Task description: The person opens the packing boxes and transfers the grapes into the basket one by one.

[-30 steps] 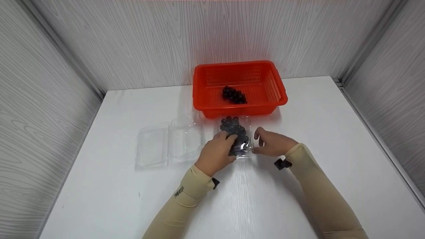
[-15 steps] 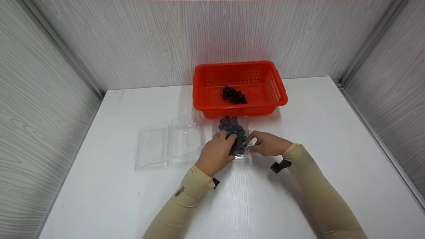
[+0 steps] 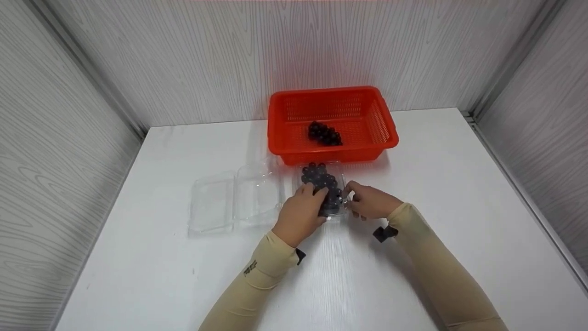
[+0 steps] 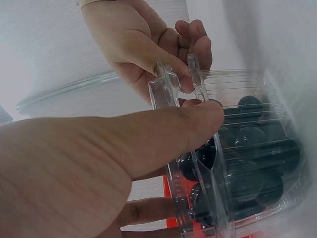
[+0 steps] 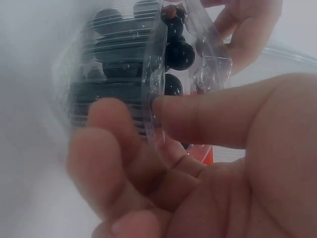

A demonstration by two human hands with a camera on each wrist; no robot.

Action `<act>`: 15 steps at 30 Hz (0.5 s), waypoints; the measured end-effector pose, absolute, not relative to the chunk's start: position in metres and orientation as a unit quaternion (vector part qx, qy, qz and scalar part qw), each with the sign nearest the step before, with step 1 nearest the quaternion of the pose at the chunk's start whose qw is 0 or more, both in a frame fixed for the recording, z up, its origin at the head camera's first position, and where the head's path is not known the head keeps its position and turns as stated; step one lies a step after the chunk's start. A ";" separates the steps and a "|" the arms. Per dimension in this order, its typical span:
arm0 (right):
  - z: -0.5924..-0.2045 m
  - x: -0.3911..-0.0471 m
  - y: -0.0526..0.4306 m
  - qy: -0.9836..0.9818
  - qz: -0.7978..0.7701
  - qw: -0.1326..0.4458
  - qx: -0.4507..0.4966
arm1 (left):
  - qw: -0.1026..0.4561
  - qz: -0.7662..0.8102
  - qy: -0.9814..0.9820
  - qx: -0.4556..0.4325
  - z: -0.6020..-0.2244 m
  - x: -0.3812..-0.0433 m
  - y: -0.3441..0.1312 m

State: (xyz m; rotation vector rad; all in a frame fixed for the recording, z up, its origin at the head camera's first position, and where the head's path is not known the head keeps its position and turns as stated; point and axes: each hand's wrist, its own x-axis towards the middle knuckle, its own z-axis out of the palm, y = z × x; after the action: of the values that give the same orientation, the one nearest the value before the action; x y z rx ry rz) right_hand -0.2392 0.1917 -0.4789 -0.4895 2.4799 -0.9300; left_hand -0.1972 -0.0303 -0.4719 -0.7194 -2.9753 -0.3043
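Clear clamshell box (image 5: pixel 151 74), dark grapes (image 5: pixel 181 55) inside, sits just before red basket (image 3: pixel 333 150), rims gapped; left hand (image 3: pixel 298 214) presses lid (image 4: pixel 161 93), fingers spread; right hand (image 3: pixel 374 201) pinches corner rim; best align edges, tuck fruit clear, squeeze gently, corner by corner.

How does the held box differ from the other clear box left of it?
The held box has its lid folded over, though not fully closed; the left box lies spread open. The held box contains dark grapes; none show in the left box. Both are clear plastic.
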 end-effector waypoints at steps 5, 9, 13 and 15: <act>-0.480 -0.238 0.192 0.901 -0.325 0.230 -0.172 | 0.026 -0.102 -0.967 -0.232 -0.472 -0.196 -0.031; -0.480 -0.238 0.192 0.898 -0.330 0.235 -0.172 | 0.033 -0.109 -0.966 -0.233 -0.472 -0.196 -0.031; -0.480 -0.239 0.192 0.896 -0.334 0.236 -0.171 | 0.040 -0.109 -0.966 -0.232 -0.472 -0.197 -0.030; -0.480 -0.240 0.192 0.896 -0.334 0.237 -0.173 | 0.042 -0.107 -0.966 -0.231 -0.473 -0.198 -0.030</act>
State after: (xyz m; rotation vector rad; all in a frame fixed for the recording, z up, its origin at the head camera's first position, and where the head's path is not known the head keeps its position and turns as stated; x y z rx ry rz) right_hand -0.2395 0.1923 -0.4801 -0.4730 2.4563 -0.9153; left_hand -0.1978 -0.0297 -0.4725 -0.7074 -2.9555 -0.3275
